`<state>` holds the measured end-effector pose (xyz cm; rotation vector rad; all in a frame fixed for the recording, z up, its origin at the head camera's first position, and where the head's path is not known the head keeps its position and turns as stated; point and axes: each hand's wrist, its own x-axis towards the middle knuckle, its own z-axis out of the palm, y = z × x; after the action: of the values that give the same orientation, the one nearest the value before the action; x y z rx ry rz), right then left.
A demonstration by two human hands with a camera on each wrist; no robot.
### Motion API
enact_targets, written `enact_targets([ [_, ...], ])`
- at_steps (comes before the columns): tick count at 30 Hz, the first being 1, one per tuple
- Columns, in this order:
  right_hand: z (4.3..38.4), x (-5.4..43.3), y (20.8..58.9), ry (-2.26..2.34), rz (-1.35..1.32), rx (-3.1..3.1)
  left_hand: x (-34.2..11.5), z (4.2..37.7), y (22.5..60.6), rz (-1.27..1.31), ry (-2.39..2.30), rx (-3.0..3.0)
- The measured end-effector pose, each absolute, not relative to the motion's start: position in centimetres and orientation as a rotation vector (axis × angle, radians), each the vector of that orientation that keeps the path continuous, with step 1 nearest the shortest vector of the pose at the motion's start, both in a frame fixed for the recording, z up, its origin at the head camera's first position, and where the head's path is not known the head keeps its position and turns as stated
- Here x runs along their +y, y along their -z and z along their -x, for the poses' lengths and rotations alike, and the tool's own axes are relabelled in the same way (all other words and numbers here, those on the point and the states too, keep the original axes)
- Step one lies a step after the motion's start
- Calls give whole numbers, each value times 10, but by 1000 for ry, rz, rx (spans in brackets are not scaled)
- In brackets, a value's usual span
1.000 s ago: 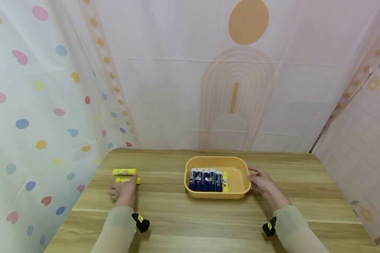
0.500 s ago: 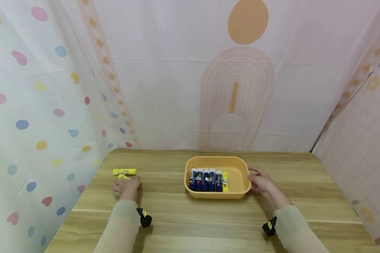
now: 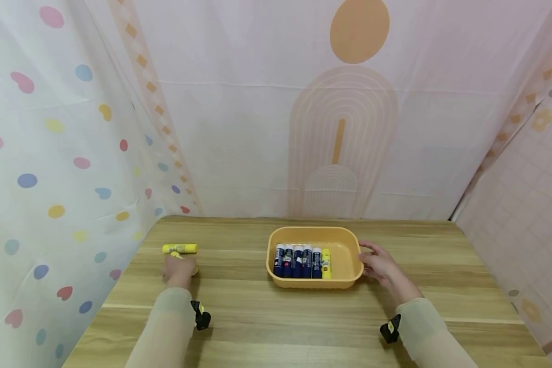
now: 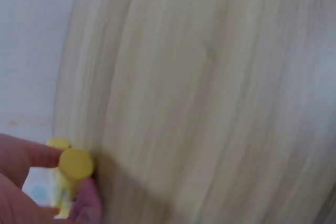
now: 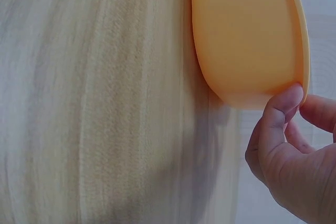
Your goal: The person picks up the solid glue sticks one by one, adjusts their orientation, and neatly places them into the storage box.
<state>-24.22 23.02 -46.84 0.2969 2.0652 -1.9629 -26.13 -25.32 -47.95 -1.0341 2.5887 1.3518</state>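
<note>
At the table's left side my left hand pinches a yellow glue stick between thumb and fingers; its round end faces the left wrist camera. From the head view the hand hides most of that stick. Just beyond it a second yellow glue stick lies sideways on the wood. My right hand grips the right end of a shallow orange plastic tray, fingertips at the rim. Inside the tray's left half, several navy glue sticks with white caps stand in a row, beside one yellow glue stick.
The wooden table ends at the back against a pale printed curtain. Another curtain with coloured dots hangs along the left edge. Each wrist wears a small black camera.
My left hand has closed round the nearer yellow glue stick, which has turned from lying sideways to pointing away, mostly covered by the hand. The right hand and tray have stayed in place.
</note>
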Motion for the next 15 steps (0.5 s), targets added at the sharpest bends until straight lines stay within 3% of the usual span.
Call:
enact_targets([
  [9,241,231,467,1975,-294,2054,-282,261,467,697,-1502,2365],
  [15,241,231,468,1980,-284,2051,-281,262,476,522,-1518,2571],
])
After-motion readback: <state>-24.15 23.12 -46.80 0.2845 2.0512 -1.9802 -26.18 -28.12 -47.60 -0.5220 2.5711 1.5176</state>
